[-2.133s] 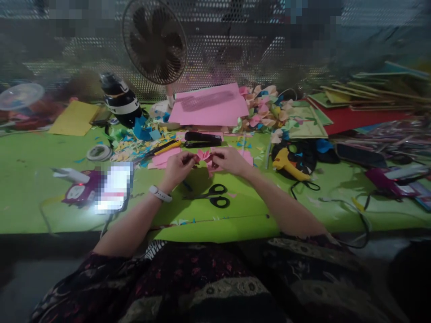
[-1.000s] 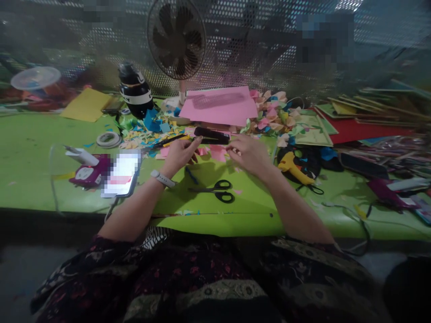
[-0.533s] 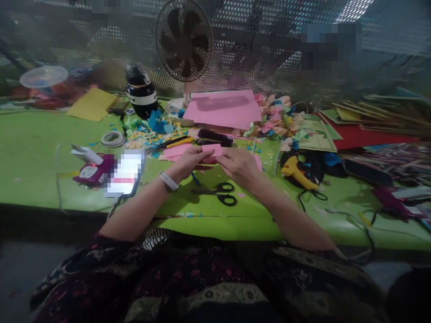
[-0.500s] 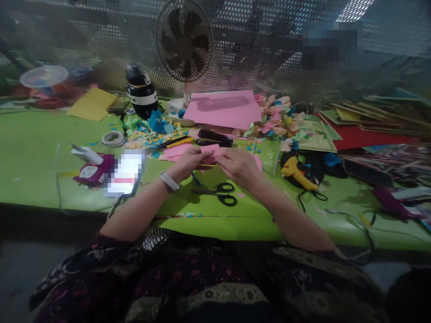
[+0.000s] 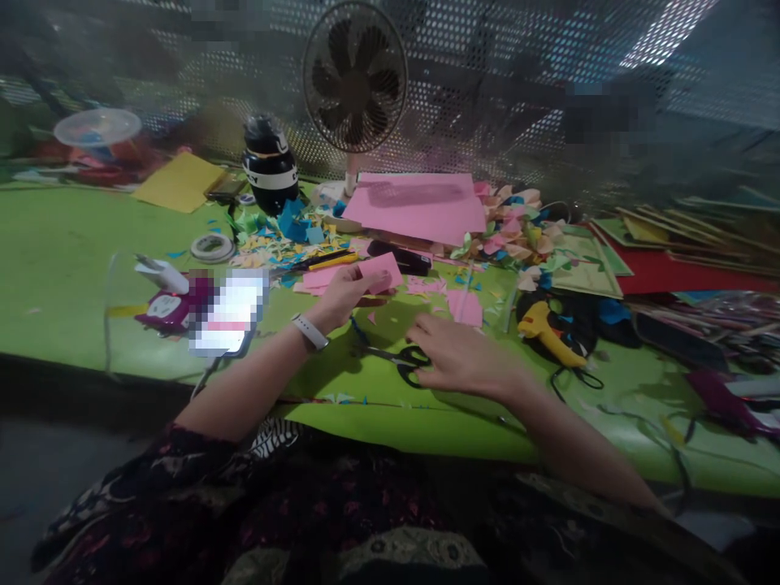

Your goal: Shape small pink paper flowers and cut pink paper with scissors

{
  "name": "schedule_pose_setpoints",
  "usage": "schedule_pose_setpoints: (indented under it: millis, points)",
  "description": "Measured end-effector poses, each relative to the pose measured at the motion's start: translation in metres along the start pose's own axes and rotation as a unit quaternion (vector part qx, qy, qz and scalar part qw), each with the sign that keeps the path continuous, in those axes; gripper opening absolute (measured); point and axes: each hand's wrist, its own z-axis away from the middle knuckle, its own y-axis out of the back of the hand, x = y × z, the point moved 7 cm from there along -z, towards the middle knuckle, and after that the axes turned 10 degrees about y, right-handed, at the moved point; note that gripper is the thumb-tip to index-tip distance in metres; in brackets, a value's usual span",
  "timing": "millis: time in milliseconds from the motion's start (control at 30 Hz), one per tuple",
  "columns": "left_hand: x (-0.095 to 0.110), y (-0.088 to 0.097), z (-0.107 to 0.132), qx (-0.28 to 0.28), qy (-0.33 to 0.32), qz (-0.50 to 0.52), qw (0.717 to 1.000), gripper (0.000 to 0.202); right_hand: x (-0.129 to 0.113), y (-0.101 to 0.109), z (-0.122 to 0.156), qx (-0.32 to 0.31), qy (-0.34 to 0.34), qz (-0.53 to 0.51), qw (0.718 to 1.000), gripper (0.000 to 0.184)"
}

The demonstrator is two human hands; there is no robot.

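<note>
My left hand (image 5: 342,296) pinches a small pink paper piece (image 5: 385,272) between thumb and fingers, a little above the table. Lower and to the right, my right hand (image 5: 463,353) has its thumb and fingers around the black handles of the scissors (image 5: 407,357), covering part of the loops. The blades point left, low over the green tabletop. Some blur on the right hand hides how firmly it grips. More pink paper strips (image 5: 320,280) lie behind my left hand, and another pink piece (image 5: 465,307) lies beyond my right hand.
Behind the hands are a black stapler (image 5: 399,258), a yellow cutter (image 5: 332,258), paper scraps and a large pink sheet (image 5: 420,203). A phone (image 5: 230,313) lies left, with a tape roll (image 5: 212,247) behind it. A yellow glue gun (image 5: 552,333) sits right.
My right hand has let go of the pink paper and come down toward me to the scissors. My left hand keeps the paper. The camera view has shifted slightly.
</note>
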Motion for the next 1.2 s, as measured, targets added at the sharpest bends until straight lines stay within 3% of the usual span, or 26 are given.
schedule_pose_setpoints:
  millis: [167,400,600,667,767,933,1067,1200]
  points:
    - [0.001,-0.001,0.002,-0.003,-0.005,0.001,1.000,0.033,-0.005,-0.009,0.010,-0.083,-0.014,-0.004,0.996,0.017]
    - [-0.003,0.003,-0.001,0.017,-0.001,0.030,0.999,0.037,0.018,-0.017,0.017,-0.059,-0.030,-0.041,0.997,0.013]
    - [0.001,0.005,-0.001,0.029,-0.060,0.037,0.997,0.043,0.053,-0.012,0.030,-0.073,-0.078,-0.181,0.978,0.017]
    - [0.005,0.007,-0.001,0.044,-0.080,0.043,0.995,0.042,0.063,-0.005,0.035,-0.049,-0.091,-0.253,0.962,0.022]
    - [0.008,0.011,0.000,0.066,-0.093,0.061,0.992,0.043,0.077,0.006,0.038,0.046,-0.120,-0.339,0.932,0.024]
    - [0.010,0.010,0.001,0.060,-0.096,0.108,0.988,0.040,0.086,0.001,0.026,0.196,-0.183,-0.488,0.830,0.048]
    - [0.011,0.005,0.006,0.064,-0.094,0.134,0.985,0.029,0.078,-0.009,0.015,0.224,-0.210,-0.485,0.819,0.056]
    - [0.011,-0.001,0.011,0.055,-0.081,0.185,0.978,0.032,0.072,-0.016,0.010,0.233,-0.204,-0.500,0.808,0.059]
